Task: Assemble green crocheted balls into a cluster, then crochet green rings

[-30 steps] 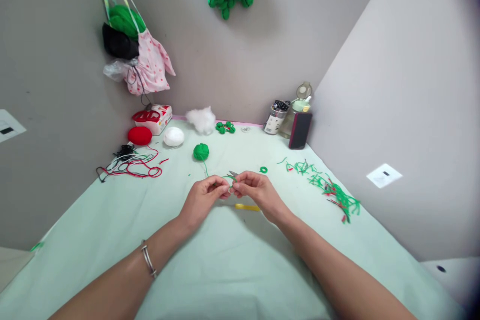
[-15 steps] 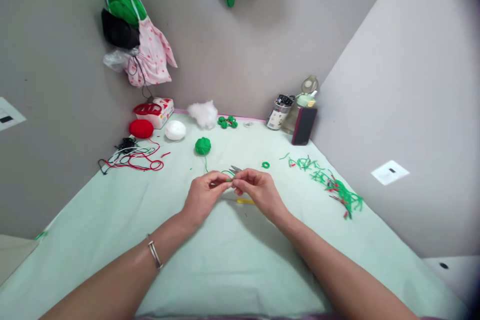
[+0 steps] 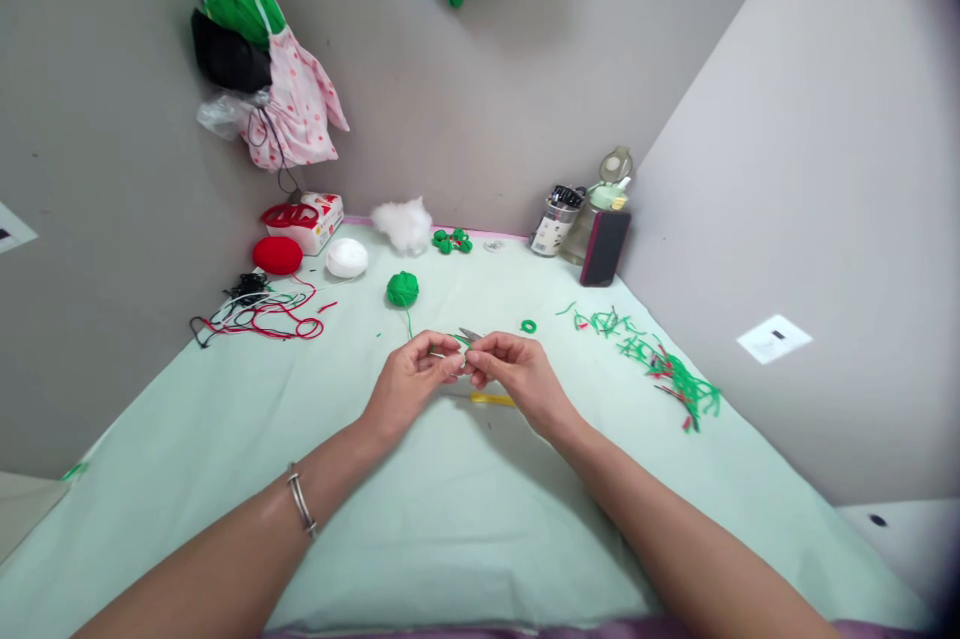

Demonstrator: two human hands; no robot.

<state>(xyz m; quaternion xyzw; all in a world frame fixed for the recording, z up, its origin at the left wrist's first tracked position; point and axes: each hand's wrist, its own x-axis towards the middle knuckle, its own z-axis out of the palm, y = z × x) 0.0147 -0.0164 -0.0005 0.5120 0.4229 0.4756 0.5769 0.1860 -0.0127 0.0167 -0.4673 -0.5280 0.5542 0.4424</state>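
Observation:
My left hand [image 3: 409, 374] is closed in a pinch on green yarn, its thumb and forefinger together. Facing it, my right hand [image 3: 514, 369] pinches too, its fingertips almost touching the left ones at the same yarn; the small piece between them is mostly hidden. A strand runs back from my hands to a green yarn ball [image 3: 403, 289]. Grey scissor blades [image 3: 469, 335] show just behind my right fingers, the rest hidden. Below my hands lies a thin hook with a yellow handle [image 3: 491, 400]. A small green crocheted ring [image 3: 529, 327] rests beyond my right hand.
Green and red yarn scraps [image 3: 675, 379] lie at right. A phone [image 3: 606, 249], a bottle and a pen tin [image 3: 553, 227] stand at back right. White stuffing [image 3: 405, 225], a white yarn ball [image 3: 346, 258], a red yarn ball [image 3: 277, 256] and tangled yarn are at back left.
The fingertips have parted slightly and shifted their pinch; my left fingers have curled a little more. The whole view has shifted slightly. Things on the table stay where they were.

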